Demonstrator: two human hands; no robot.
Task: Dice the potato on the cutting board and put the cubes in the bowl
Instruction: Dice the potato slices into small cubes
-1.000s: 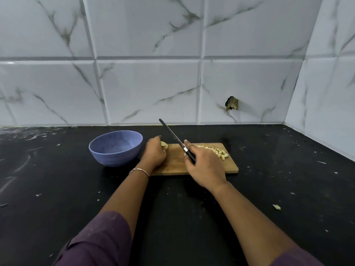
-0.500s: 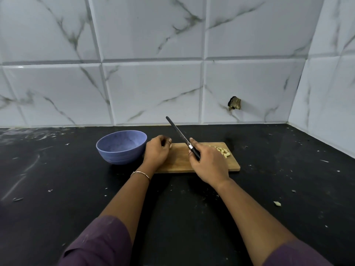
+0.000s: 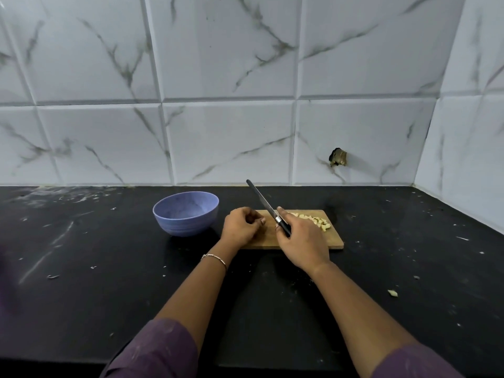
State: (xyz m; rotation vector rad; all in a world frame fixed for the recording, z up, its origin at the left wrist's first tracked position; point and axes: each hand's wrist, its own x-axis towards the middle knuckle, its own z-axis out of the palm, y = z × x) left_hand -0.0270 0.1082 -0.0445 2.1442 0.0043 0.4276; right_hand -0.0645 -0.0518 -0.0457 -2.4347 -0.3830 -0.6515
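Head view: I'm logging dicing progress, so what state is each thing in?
Bowl, upright, looks empty.
Cutting board, lying flat.
Potato cubes, piled at the board's right end.
Knife, blade tilted up.
Right hand, grips the knife handle.
Left hand, fingers curled, contents hidden.

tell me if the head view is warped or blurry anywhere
Head view: wide-angle warp, tile joints slant and bow toward the edges; a purple blur smears the left edge; knife, board and bowl look sharp; soft dim light, no harsh glare.
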